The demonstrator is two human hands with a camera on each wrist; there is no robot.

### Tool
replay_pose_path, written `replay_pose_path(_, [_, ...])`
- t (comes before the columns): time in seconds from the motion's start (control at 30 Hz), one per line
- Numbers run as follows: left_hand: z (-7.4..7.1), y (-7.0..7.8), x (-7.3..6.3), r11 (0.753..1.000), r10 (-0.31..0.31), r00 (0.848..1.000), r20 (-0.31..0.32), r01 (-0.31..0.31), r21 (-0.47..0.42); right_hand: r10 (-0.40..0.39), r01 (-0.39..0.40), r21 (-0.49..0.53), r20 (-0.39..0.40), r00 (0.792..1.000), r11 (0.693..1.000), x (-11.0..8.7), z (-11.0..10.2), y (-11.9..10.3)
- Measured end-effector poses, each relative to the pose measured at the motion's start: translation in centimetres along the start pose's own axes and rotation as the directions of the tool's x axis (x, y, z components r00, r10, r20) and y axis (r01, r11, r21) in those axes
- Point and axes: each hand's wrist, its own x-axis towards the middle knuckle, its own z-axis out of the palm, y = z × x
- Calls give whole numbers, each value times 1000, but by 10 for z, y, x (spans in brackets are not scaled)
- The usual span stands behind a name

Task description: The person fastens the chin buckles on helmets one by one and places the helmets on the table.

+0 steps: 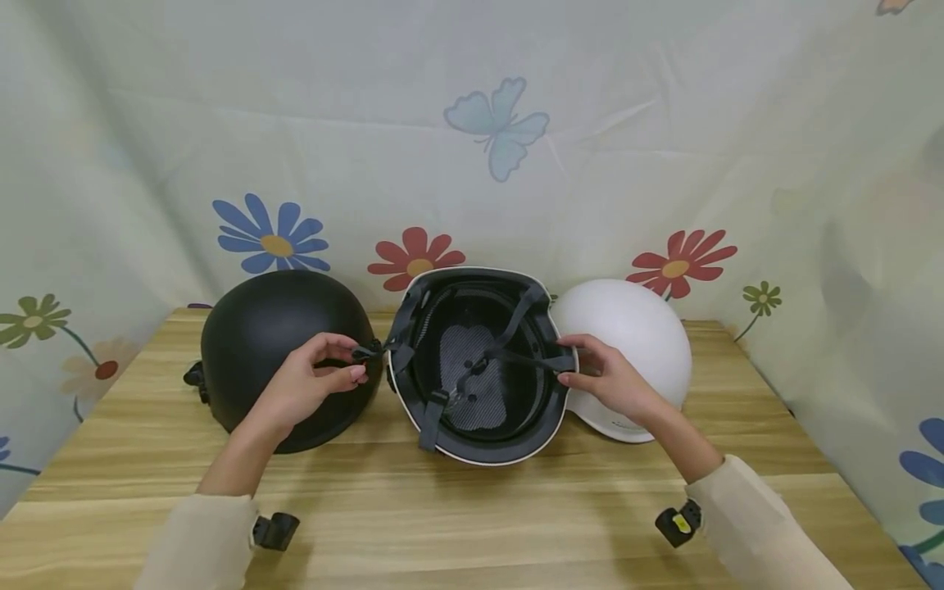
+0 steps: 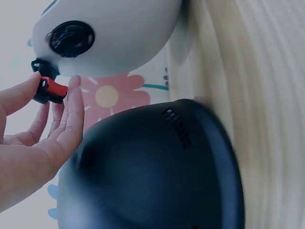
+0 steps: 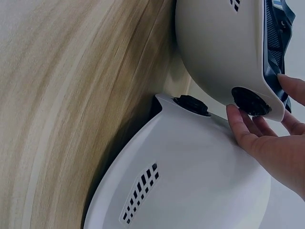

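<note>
A white helmet [image 1: 509, 447] stands in the middle of the table, its black padded inside turned towards me and straps crossing the opening. Beside its left edge, my left hand [image 1: 313, 377] pinches a black strap buckle [image 2: 43, 98] between thumb and fingers; the left wrist view shows a red part [image 2: 57, 88] on it. My right hand [image 1: 608, 377] holds the helmet's right rim, thumb at the inner edge and fingers on the outer shell by a round black knob [image 3: 250, 101]. A similar knob [image 2: 72, 39] sits on the shell's other side.
A matte black helmet [image 1: 276, 344] rests dome up at the left, behind my left hand. At the right, a second white helmet [image 1: 642, 328] lies dome up behind my right hand. All stand on a wood-grain table [image 1: 472, 524] before a flowered cloth [image 1: 332, 147].
</note>
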Motion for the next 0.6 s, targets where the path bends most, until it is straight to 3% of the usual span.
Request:
replay_pose_path(0.37, [-9, 19, -2, 992, 54, 991, -125, -39, 123, 2, -2, 4, 7, 1000, 1000, 1, 0, 0])
replay_pose_path(0.6, [0, 26, 0, 992, 98, 986, -135, -86, 98, 13, -13, 15, 14, 1000, 1000, 0, 0, -2])
